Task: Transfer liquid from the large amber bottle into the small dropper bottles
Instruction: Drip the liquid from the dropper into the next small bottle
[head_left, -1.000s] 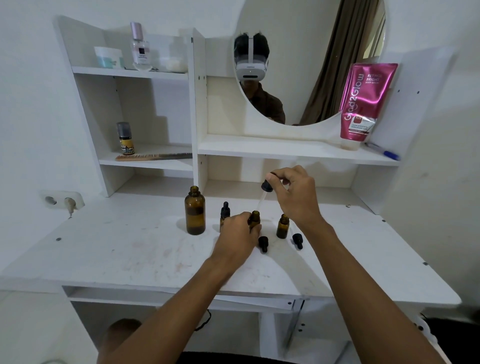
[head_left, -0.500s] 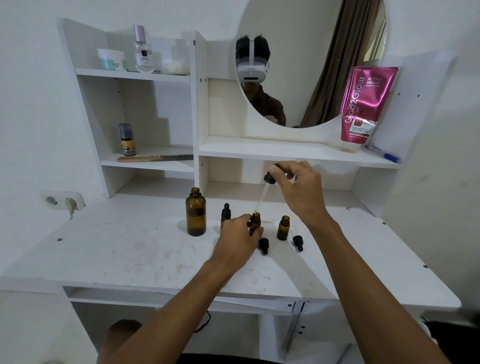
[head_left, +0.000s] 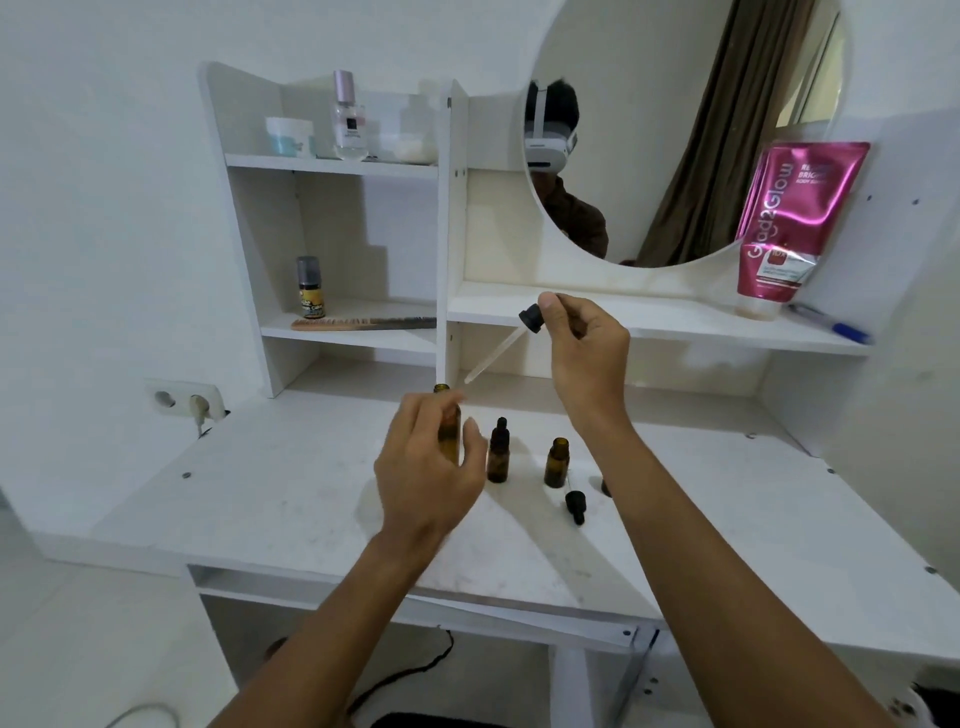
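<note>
Right now the right hand (head_left: 582, 348) pinches a dropper (head_left: 531, 318) by its black cap, thin glass pipette angled toward the large amber bottle (head_left: 449, 426) on the table (head_left: 260, 483). Left hand (head_left: 426, 467) seems curled loosely around that bottle, contact unclear. Glass is smooth and fragile; steady the body.

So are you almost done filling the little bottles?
Not yet. One small bottle already wears its dropper cap. The right hand holds a dropper near the large amber bottle, which the left hand reaches around. Another small bottle stands open, its cap lying on the desk.
</note>
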